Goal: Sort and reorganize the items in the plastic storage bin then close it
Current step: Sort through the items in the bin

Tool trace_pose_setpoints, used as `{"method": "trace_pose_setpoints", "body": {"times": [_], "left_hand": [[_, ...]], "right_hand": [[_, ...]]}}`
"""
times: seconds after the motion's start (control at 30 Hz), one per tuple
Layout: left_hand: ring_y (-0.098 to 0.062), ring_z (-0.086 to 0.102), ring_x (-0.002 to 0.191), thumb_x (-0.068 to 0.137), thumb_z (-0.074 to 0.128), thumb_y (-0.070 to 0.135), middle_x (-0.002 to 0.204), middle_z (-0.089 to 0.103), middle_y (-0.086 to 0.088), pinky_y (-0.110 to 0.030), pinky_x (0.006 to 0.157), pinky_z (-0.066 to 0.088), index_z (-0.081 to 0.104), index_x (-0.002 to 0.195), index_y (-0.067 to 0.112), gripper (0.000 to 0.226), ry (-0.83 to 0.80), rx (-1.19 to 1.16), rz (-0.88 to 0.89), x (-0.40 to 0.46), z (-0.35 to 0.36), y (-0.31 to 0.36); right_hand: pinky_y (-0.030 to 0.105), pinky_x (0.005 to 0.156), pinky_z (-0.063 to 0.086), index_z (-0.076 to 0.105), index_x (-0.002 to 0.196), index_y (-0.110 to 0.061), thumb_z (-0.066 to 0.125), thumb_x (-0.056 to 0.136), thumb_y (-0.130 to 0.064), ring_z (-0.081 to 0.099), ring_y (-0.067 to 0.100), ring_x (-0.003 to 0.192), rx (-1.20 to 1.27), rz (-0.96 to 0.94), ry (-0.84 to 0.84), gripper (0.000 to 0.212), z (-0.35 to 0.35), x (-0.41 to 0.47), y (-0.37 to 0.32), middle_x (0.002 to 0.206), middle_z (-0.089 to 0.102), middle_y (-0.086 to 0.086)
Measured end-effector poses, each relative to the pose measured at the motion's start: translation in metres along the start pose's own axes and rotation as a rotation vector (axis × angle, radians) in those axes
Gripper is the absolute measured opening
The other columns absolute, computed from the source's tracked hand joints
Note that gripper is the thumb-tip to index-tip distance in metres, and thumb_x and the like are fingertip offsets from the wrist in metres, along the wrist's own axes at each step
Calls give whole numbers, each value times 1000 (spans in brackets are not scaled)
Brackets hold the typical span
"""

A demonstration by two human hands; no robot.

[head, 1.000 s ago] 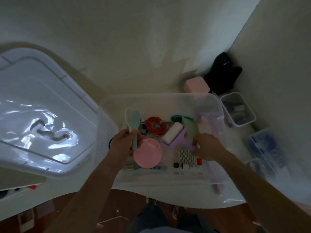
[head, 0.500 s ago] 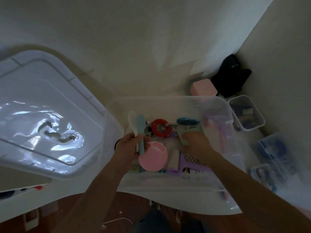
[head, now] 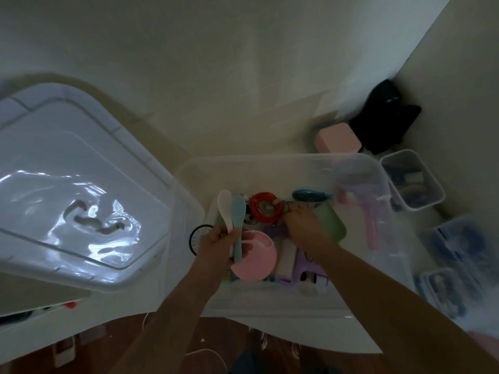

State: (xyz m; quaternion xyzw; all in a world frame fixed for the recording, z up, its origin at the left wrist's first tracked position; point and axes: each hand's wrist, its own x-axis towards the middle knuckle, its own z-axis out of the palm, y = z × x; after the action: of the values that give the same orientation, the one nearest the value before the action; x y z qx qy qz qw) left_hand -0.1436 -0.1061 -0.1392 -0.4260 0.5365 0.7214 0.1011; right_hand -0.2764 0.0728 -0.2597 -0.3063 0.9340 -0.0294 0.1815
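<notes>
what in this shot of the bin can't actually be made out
All head view:
- Right hand: its fingertips are tucked among the items by the red coiled cord, so any grip is unclear.
- Items under the round pink bowl and the left hand: covered.
- Small clear plastic boxes at the right: blurred, contents unreadable.
- Large clear plastic lid: cut off by the left edge.

No legible text, label or number — all too blurred
</notes>
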Motion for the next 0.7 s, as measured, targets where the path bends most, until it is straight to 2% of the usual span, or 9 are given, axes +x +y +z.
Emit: {"method": "trace_pose_setpoints", "body": {"times": [0.07, 0.17, 0.23, 0.3, 0.37, 0.43, 0.53, 0.63, 0.7], "left_hand": [[-35, 66, 94, 101, 55, 13, 107, 74, -21, -53, 95, 53, 62, 117, 3, 20, 10, -8, -9, 1, 1, 0], [-35, 68, 93, 101, 56, 12, 107, 73, -23, -50, 91, 56, 61, 119, 1, 22, 28, -12, -17, 0, 4, 3], [-31, 70, 85, 101, 54, 11, 110, 71, -26, -40, 79, 60, 58, 121, 0, 23, 9, -10, -5, -2, 10, 6], [-24, 71, 80, 102, 52, 11, 110, 71, -24, -35, 73, 60, 57, 122, 0, 23, -26, -12, -3, -7, 20, 9], [-24, 71, 84, 102, 53, 12, 104, 73, -17, -39, 79, 58, 60, 119, 4, 20, -66, -3, 0, -12, 33, 11], [-24, 70, 85, 102, 54, 14, 97, 73, -12, -42, 83, 57, 65, 108, 9, 14, -97, 17, 8, -21, 50, 15], [-22, 69, 83, 102, 53, 12, 94, 72, -10, -42, 83, 58, 67, 106, 11, 14, -140, 55, 23, -35, 74, 15], [-19, 72, 77, 103, 47, 6, 90, 73, -11, -37, 75, 62, 60, 123, 4, 24, -230, 93, 75, -51, 97, 10], [-19, 72, 78, 104, 46, 6, 90, 72, -8, -33, 70, 60, 59, 123, 5, 24, -261, 90, 90, -64, 112, 5]], "right_hand": [[32, 79, 48, 70, 101, -16, 67, 82, -22, 60, 29, 100, 150, 13, 60, 21, -17, -9, 3, 107, 65, 7], [29, 61, 47, 67, 73, -18, 66, 78, -17, 62, 23, 71, 463, 131, 150, 5, -48, -28, 2, 77, 66, 0], [27, 66, 51, 71, 79, -19, 71, 81, -20, 60, 13, 71, 651, 230, 217, 1, -68, -41, -3, 77, 65, -9], [18, 66, 49, 73, 87, -21, 79, 79, -31, 63, 6, 72, 803, 310, 285, 13, -91, -55, -15, 79, 68, -12], [17, 59, 51, 71, 78, -22, 82, 75, -37, 66, 7, 64, 982, 353, 301, 19, -107, -69, -28, 70, 72, -9], [24, 61, 58, 73, 78, -20, 84, 73, -40, 70, 9, 64, 1142, 359, 281, 23, -117, -82, -41, 68, 73, -5], [37, 69, 61, 77, 84, -22, 79, 71, -47, 72, 9, 68, 1176, 368, 309, 28, -121, -98, -49, 73, 75, -8], [26, 63, 59, 79, 82, -22, 79, 79, -33, 66, 1, 59, 1142, 444, 379, 11, -127, -121, -40, 68, 73, -11], [21, 57, 56, 79, 78, -23, 80, 78, -29, 64, 0, 54, 1200, 533, 415, 5, -129, -139, -31, 62, 71, -13]]}}
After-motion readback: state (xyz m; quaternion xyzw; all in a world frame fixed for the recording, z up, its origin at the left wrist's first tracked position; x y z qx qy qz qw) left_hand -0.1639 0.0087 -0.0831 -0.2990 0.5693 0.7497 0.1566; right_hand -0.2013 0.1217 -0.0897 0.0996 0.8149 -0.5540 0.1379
